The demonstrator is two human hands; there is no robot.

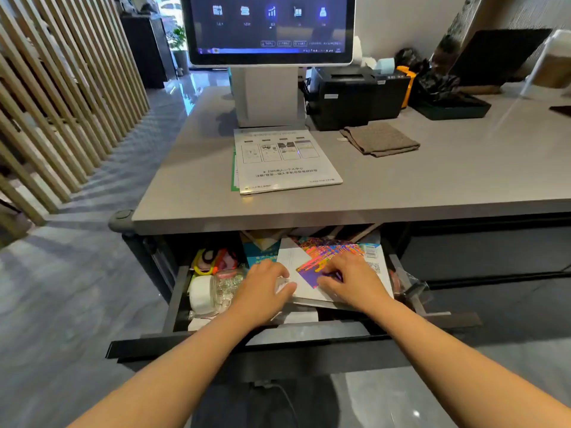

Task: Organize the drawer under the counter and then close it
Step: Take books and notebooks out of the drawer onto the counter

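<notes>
Far left, a wall of wooden slats (pixel 61 103) stands over the grey floor. The drawer (pixel 309 330) hangs pulled out under the near edge of the worktop (pixel 432 180), well open.

In its left end lie yellow and red plastic bits (pixel 210 261) at the far side and, nearer, a clear jar (pixel 216 291) on its side, white lid to the left. The left hand (pixel 262 291) reaches in just right of the jar, its fingers bent down over the left edge of a stack of white papers (pixel 287 254) - whether they grasp that edge I cannot tell. A teal booklet (pixel 259 251) shows just beyond this hand.

A bright, many-coloured card (pixel 327 251) lies on the white papers. The right hand (pixel 349 279) rests on it with fingers spread and flat, pressing rather than gripping. Crumpled clear plastic (pixel 414 285) sits at the drawer's right end.

On the worktop above, a lit screen (pixel 268 26) on a stand is at the far side, with a printed sheet (pixel 284 162) in front of it. To the right are a black printer (pixel 346 94) and - nearer - a folded brown cloth (pixel 380 139).
</notes>
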